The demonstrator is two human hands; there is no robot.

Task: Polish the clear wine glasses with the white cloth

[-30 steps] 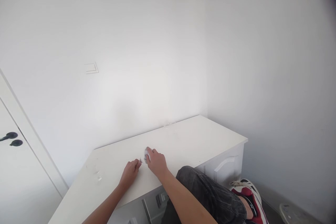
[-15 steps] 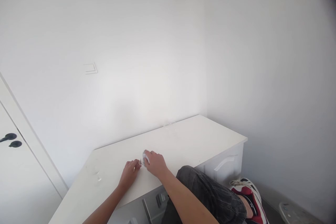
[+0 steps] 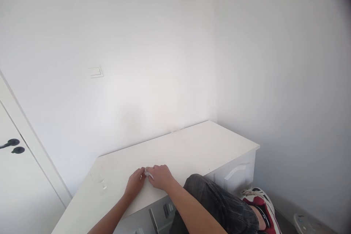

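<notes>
My right hand [image 3: 161, 176] is closed on a crumpled white wad [image 3: 148, 172], perhaps tissue or cloth; its material is not clear. My left hand [image 3: 135, 182] rests low over the white cabinet top [image 3: 197, 146], its fingertips pinched right beside the wad. Something small seems to sit between the left fingers, but it is too small to make out. Both hands meet near the front half of the top. A small see-through object [image 3: 103, 185] lies to the left of my left hand.
Small clear or whitish bits [image 3: 177, 131] lie along the back edge by the wall. My bent knee [image 3: 200, 186] presses near the cabinet front. A door with a black handle [image 3: 13, 142] is at left, a light switch [image 3: 95, 71] on the wall, a clear container [image 3: 304, 223] lower right.
My right hand has lowered and tilted forward, bringing the white wad down against the left fingertips. Less of the wad shows now. The left hand has barely moved.
</notes>
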